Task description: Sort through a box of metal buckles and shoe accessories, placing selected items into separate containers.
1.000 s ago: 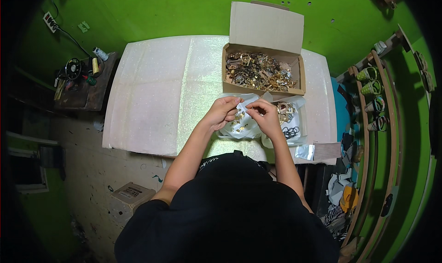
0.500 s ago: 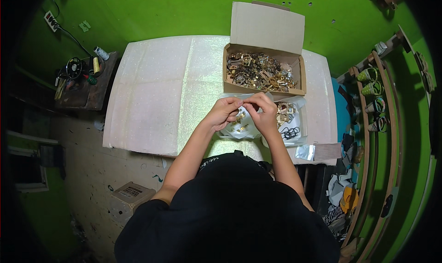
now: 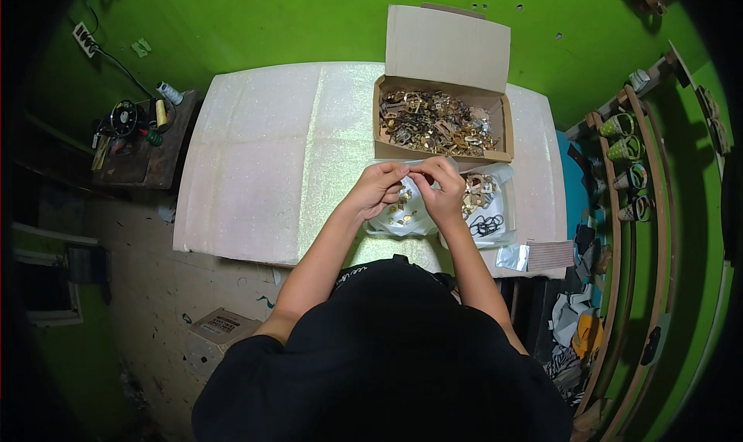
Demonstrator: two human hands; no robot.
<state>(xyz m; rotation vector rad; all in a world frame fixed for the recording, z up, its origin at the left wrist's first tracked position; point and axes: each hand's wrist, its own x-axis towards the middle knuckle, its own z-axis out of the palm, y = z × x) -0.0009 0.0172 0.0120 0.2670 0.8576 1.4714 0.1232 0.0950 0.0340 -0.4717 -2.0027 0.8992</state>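
My left hand and my right hand meet fingertip to fingertip over a white plastic tray. Both are closed in a pinch; whatever lies between the fingers is too small to make out. Under them, several small gold metal pieces lie in the tray. Just right of it stands a second clear tray, holding larger gold and brown metal pieces and black rings. Behind both trays is an open cardboard box heaped with mixed metal fittings.
The trays and box stand on a glittery white table. A silver packet and a striped piece lie at its right front. At left, a side table carries thread spools. A wooden rack with sandals is at right.
My hands keep almost the same pinched pose over the tray. The whole view has shifted very slightly; nothing else visibly differs.
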